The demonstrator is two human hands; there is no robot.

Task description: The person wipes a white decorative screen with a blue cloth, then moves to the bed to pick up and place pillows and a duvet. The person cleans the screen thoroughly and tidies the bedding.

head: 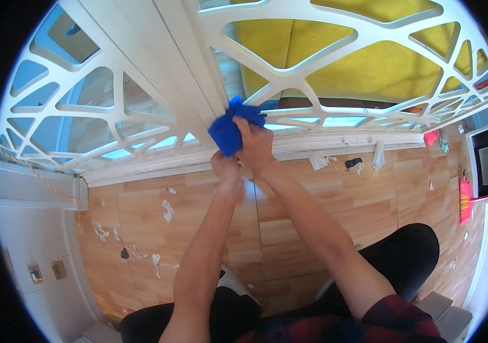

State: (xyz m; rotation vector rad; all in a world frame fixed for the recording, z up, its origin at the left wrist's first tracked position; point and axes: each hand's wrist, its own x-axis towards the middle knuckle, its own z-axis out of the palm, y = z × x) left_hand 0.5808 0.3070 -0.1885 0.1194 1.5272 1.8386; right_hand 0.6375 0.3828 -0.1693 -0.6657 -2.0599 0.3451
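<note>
Both hands meet at a blue cloth (227, 133), bunched up against the foot of a white post (154, 55) in a lattice partition. My right hand (256, 143) grips the cloth from its right side, thumb uppermost. Just below it, my left hand (226, 168) closes on the cloth's lower end. On the right of the post, a white cut-out lattice panel (295, 77) reaches down to a ledge; a similar lattice panel (85, 112) stands on the left. The cloth hides the corner where post and right panel join.
Paper scraps (168, 211) litter the wood-pattern floor (286, 257). A black object (353, 163) and a white plastic piece (379, 155) lie along the ledge. At right is a pink broom (465, 201). A twisted cord (51, 184) runs to a wall socket (35, 274). Yellow upholstery (372, 68) shows behind the lattice.
</note>
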